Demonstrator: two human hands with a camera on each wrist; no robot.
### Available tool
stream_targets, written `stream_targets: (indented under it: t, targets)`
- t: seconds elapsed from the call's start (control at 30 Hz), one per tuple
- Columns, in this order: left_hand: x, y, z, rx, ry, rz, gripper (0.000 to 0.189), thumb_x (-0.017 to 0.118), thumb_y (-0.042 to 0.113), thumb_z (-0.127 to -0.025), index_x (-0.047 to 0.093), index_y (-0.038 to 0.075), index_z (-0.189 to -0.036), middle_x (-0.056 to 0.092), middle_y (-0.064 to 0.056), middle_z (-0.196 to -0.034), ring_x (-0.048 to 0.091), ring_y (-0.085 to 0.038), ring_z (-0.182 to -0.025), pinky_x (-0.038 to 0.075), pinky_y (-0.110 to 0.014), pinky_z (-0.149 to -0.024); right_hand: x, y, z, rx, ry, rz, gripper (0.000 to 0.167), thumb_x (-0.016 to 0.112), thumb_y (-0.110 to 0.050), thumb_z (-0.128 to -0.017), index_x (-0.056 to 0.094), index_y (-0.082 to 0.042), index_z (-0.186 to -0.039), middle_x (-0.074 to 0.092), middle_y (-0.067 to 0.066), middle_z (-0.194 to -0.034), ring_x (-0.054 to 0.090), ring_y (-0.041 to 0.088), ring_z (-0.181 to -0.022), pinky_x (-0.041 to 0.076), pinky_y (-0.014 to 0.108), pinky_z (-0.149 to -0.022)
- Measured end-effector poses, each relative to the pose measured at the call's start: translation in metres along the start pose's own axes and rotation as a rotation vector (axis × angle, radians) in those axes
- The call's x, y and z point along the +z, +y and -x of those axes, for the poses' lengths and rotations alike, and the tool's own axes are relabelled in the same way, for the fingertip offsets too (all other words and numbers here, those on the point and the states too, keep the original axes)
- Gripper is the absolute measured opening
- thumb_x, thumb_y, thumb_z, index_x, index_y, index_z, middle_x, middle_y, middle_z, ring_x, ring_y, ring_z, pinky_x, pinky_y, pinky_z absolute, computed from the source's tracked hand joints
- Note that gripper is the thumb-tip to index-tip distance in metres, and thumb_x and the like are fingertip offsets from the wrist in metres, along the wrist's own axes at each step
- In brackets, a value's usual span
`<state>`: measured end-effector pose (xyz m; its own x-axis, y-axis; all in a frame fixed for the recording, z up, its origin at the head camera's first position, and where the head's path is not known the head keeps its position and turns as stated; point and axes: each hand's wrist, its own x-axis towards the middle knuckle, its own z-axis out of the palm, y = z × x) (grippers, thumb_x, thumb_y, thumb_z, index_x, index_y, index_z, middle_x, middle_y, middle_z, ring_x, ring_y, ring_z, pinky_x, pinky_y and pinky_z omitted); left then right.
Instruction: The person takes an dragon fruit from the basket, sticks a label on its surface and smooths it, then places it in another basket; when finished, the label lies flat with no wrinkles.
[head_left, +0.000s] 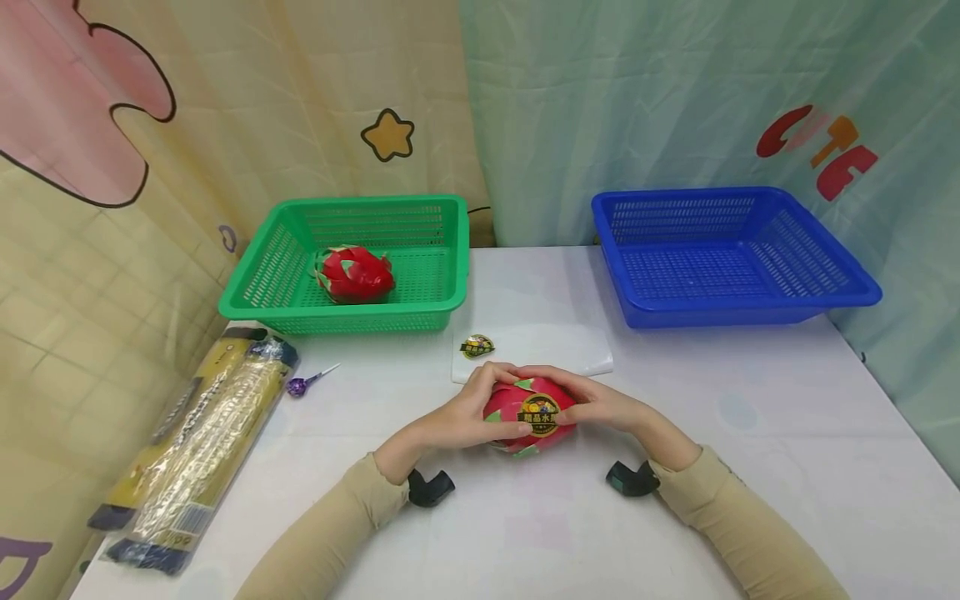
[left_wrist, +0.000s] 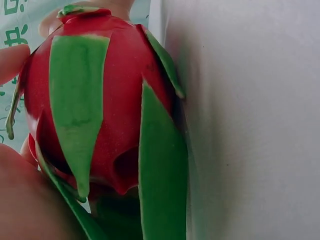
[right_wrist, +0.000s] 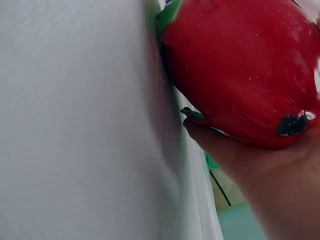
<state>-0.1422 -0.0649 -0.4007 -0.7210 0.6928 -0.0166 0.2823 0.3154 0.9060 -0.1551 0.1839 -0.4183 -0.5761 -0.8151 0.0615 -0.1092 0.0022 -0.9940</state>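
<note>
Between my two hands is a red dragon fruit (head_left: 498,405) with green scales, resting on its side at the table surface. A round black-and-gold sticker (head_left: 539,415) is on its upper face. My left hand (head_left: 468,414) grips the fruit's left end, thumb along the front by the sticker. From the right, my right hand (head_left: 603,407) holds it with fingers over the back and thumb at the sticker's edge. In the left wrist view the scaly end of the fruit (left_wrist: 120,110) shows; the right wrist view shows its smooth red end (right_wrist: 240,65) with a dark stem spot.
A white sheet (head_left: 555,350) bearing another sticker (head_left: 477,347) lies just behind the fruit. At back left a green basket (head_left: 352,319) contains a second dragon fruit (head_left: 356,275). A blue basket (head_left: 742,307) stands back right. Left are plastic-wrapped packages (head_left: 202,450) and a purple lollipop (head_left: 297,387).
</note>
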Motion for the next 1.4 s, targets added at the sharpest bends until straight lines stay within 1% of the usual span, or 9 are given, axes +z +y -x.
stream_targets:
  t: [0.17, 0.3, 0.43, 0.53, 0.7, 0.83, 1.0, 1.17, 1.4]
  targets:
    - [-0.001, 0.001, 0.0, -0.002, -0.008, 0.04, 0.048, 0.068, 0.025, -0.084, 0.036, 0.015, -0.119, 0.03, 0.002, -0.139, 0.031, -0.016, -0.124, 0.039, -0.038, -0.094, -0.002, 0.001, 0.001, -0.082, -0.061, -0.018, 0.073, 0.051, 0.003, -0.081, 0.021, -0.001, -0.147, 0.026, 0.01, -0.15, 0.036, 0.026, -0.127, 0.038, 0.038, -0.101]
    - [0.002, 0.002, 0.0, 0.012, 0.042, 0.015, 0.047, 0.07, 0.022, -0.082, 0.038, 0.014, -0.116, 0.034, 0.001, -0.137, 0.033, -0.015, -0.122, 0.042, -0.036, -0.091, -0.003, 0.001, 0.001, -0.067, -0.054, -0.014, 0.072, 0.051, 0.003, -0.081, 0.021, -0.001, -0.147, 0.025, 0.011, -0.15, 0.036, 0.027, -0.128, 0.037, 0.038, -0.101]
    - [0.011, 0.001, -0.001, 0.011, 0.146, -0.039, 0.046, 0.071, 0.021, -0.078, 0.04, 0.014, -0.112, 0.038, 0.003, -0.132, 0.036, -0.013, -0.115, 0.044, -0.034, -0.086, 0.004, -0.002, 0.0, 0.042, 0.048, 0.085, 0.062, 0.055, -0.009, -0.091, 0.028, -0.01, -0.146, 0.037, 0.011, -0.142, 0.044, 0.027, -0.12, 0.042, 0.036, -0.096]
    - [0.017, 0.001, -0.002, 0.034, 0.211, -0.067, 0.049, 0.074, 0.022, -0.074, 0.042, 0.013, -0.11, 0.041, 0.004, -0.129, 0.036, -0.013, -0.112, 0.045, -0.033, -0.084, 0.013, -0.006, -0.002, 0.116, 0.143, 0.181, 0.056, 0.059, -0.017, -0.092, 0.034, -0.016, -0.142, 0.046, 0.01, -0.128, 0.05, 0.027, -0.109, 0.047, 0.035, -0.087]
    - [0.023, 0.001, -0.002, 0.106, 0.268, -0.11, 0.054, 0.077, 0.022, -0.07, 0.042, 0.011, -0.109, 0.044, 0.003, -0.126, 0.037, -0.015, -0.111, 0.046, -0.03, -0.082, 0.03, -0.012, -0.008, 0.13, 0.306, 0.325, 0.044, 0.058, -0.021, -0.092, 0.043, -0.017, -0.133, 0.055, 0.007, -0.115, 0.056, 0.023, -0.095, 0.049, 0.033, -0.078]
    - [0.024, 0.001, -0.002, 0.119, 0.285, -0.123, 0.056, 0.079, 0.025, -0.07, 0.043, 0.011, -0.11, 0.045, 0.002, -0.125, 0.038, -0.015, -0.111, 0.046, -0.029, -0.081, 0.036, -0.014, -0.01, 0.133, 0.388, 0.411, 0.038, 0.057, -0.028, -0.094, 0.048, -0.022, -0.129, 0.058, 0.0, -0.111, 0.058, 0.016, -0.092, 0.049, 0.031, -0.077]
    - [0.022, 0.002, -0.002, 0.051, 0.241, -0.025, 0.054, 0.078, 0.025, -0.074, 0.042, 0.013, -0.112, 0.042, 0.001, -0.128, 0.037, -0.016, -0.115, 0.045, -0.032, -0.084, 0.029, -0.011, -0.008, 0.086, 0.304, 0.417, 0.039, 0.053, -0.024, -0.097, 0.042, -0.025, -0.135, 0.047, -0.003, -0.131, 0.051, 0.016, -0.11, 0.043, 0.038, -0.091]
    - [0.014, 0.003, -0.002, -0.015, 0.149, 0.093, 0.047, 0.073, 0.021, -0.079, 0.041, 0.011, -0.112, 0.037, -0.002, -0.135, 0.029, -0.02, -0.125, 0.037, -0.041, -0.096, 0.02, -0.008, -0.005, 0.045, 0.197, 0.317, 0.047, 0.048, -0.012, -0.097, 0.035, -0.019, -0.141, 0.031, 0.0, -0.146, 0.032, 0.021, -0.129, 0.031, 0.043, -0.103]
    - [0.004, 0.002, -0.001, -0.076, 0.049, 0.183, 0.045, 0.07, 0.022, -0.083, 0.041, 0.019, -0.117, 0.031, 0.001, -0.138, 0.029, -0.019, -0.127, 0.037, -0.042, -0.096, 0.014, -0.008, -0.001, -0.002, 0.083, 0.218, 0.069, 0.053, -0.002, -0.084, 0.024, -0.011, -0.146, 0.028, 0.01, -0.144, 0.043, 0.031, -0.117, 0.045, 0.036, -0.093]
